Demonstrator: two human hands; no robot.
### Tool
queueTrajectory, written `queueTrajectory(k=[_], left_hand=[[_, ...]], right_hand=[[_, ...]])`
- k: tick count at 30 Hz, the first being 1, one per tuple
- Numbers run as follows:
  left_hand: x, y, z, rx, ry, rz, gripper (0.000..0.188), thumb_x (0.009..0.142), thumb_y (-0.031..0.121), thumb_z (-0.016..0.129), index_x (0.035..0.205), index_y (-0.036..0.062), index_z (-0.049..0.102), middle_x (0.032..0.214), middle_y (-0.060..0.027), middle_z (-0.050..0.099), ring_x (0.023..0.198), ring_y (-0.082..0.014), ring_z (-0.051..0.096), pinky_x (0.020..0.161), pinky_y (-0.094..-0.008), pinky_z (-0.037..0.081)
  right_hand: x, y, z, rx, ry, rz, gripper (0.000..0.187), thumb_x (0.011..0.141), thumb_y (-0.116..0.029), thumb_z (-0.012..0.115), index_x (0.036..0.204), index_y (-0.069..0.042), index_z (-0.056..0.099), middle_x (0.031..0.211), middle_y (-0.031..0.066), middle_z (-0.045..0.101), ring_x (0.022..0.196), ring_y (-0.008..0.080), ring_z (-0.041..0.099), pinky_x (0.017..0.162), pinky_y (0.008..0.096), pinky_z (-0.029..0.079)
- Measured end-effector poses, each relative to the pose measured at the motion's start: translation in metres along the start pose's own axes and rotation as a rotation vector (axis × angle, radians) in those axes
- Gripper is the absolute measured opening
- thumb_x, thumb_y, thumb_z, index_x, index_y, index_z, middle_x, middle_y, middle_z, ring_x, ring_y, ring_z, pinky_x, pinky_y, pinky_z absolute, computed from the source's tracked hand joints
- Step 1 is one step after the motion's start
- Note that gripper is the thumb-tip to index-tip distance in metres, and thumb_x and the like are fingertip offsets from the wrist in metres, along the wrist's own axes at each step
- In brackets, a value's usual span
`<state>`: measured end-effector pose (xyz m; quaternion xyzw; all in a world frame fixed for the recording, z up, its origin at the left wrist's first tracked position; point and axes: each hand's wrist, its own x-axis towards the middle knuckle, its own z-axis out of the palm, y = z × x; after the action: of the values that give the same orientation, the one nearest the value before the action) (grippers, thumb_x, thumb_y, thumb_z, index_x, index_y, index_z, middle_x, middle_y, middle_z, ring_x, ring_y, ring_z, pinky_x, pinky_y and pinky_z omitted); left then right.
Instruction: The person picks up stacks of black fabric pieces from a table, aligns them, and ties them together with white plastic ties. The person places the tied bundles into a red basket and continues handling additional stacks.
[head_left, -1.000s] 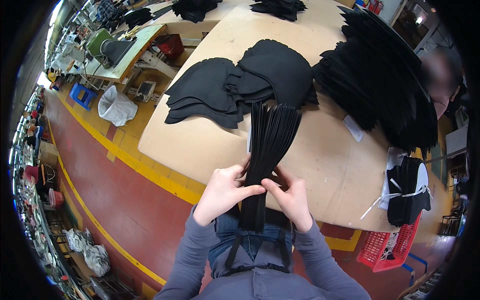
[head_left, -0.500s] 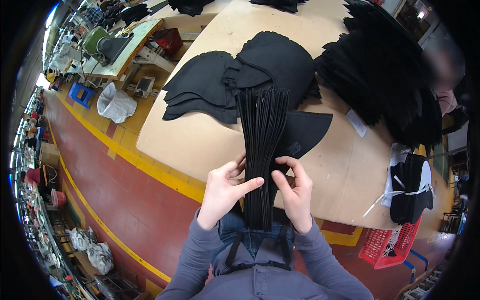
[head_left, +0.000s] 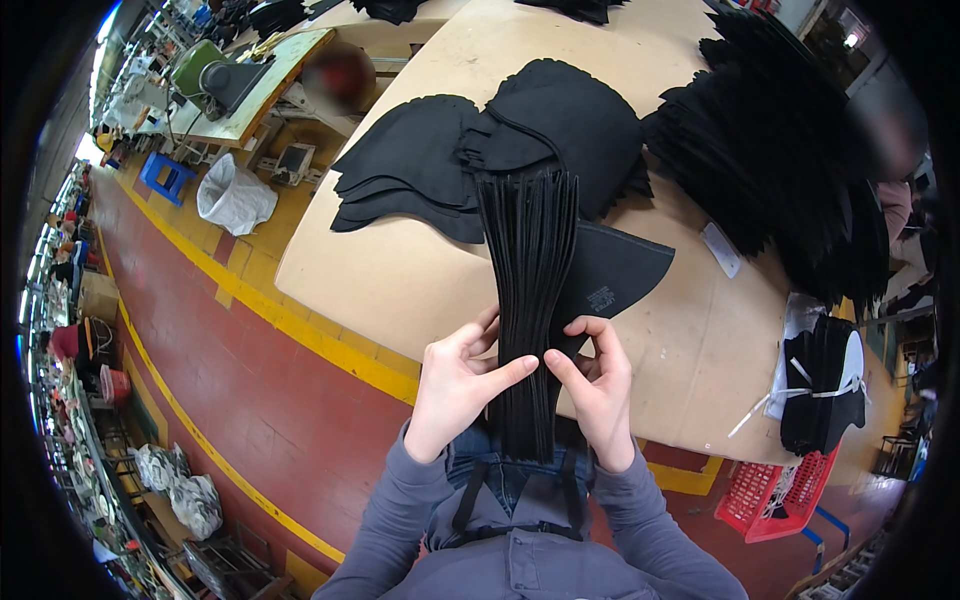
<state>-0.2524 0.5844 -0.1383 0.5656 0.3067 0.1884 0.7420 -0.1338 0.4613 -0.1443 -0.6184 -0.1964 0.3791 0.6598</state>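
A thick stack of black fabric panels stands on edge in front of me, its layers fanned at the far end. My left hand grips the stack from the left, thumb across the layers and fingers behind. At the right side, my right hand is closed at the stack's edge, thumb tip against the layers and index finger curled. One black panel with pale print spreads out to the right from the stack. Beyond lie a left pile of black panels and a rounded right pile.
The tan tabletop carries a large heap of black pieces at right, beside a white tag. A tied black bundle lies at the right edge, above a red basket. A person is at far right.
My right thumb has shifted left onto the stack's edge, close to my left thumb. Both hands still hold the stack; the view has shifted slightly.
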Motion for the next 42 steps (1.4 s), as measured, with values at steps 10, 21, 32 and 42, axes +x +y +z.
queueTrajectory(k=[10, 21, 32, 42], left_hand=[[-0.001, -0.001, 0.000, 0.032, -0.005, 0.015, 0.069, 0.081, 0.001, 0.076, 0.137, -0.0172, 0.039, 0.127, -0.0284, 0.057, 0.105, -0.0201, 0.063, 0.090, -0.0306, 0.054], [-0.002, -0.006, -0.003, -0.037, -0.011, -0.026, 0.070, 0.081, 0.000, 0.076, 0.137, -0.0161, 0.039, 0.134, -0.0277, 0.052, 0.113, -0.0206, 0.059, 0.093, -0.0307, 0.053], [-0.005, -0.007, 0.001, -0.063, -0.030, -0.020, 0.068, 0.082, -0.001, 0.075, 0.138, -0.0153, 0.039, 0.136, -0.0260, 0.051, 0.116, -0.0193, 0.056, 0.097, -0.0315, 0.050], [-0.006, -0.009, 0.003, -0.111, -0.040, -0.031, 0.066, 0.083, -0.003, 0.073, 0.139, -0.0137, 0.040, 0.137, -0.0251, 0.050, 0.118, -0.0193, 0.055, 0.098, -0.0319, 0.049]], right_hand=[[0.006, 0.014, -0.005, -0.439, 0.141, -0.279, 0.008, 0.084, -0.008, 0.067, 0.083, -0.001, 0.065, 0.071, 0.0069, 0.054, 0.063, 0.0147, 0.050, 0.056, 0.0292, 0.039], [0.006, 0.019, 0.006, -0.173, 0.325, -0.354, 0.029, 0.085, 0.000, 0.061, 0.110, -0.002, 0.048, 0.071, 0.0049, 0.051, 0.064, 0.0112, 0.050, 0.057, 0.0261, 0.041], [0.000, 0.000, 0.013, -0.109, 0.298, -0.248, 0.006, 0.083, -0.003, 0.065, 0.088, -0.002, 0.063, 0.075, 0.0068, 0.058, 0.061, 0.0149, 0.050, 0.054, 0.0292, 0.040], [0.000, 0.002, 0.000, -0.534, 0.170, -0.311, 0.028, 0.074, -0.019, 0.080, 0.092, -0.001, 0.066, 0.081, 0.0132, 0.065, 0.077, 0.0262, 0.062, 0.070, 0.0331, 0.049]])
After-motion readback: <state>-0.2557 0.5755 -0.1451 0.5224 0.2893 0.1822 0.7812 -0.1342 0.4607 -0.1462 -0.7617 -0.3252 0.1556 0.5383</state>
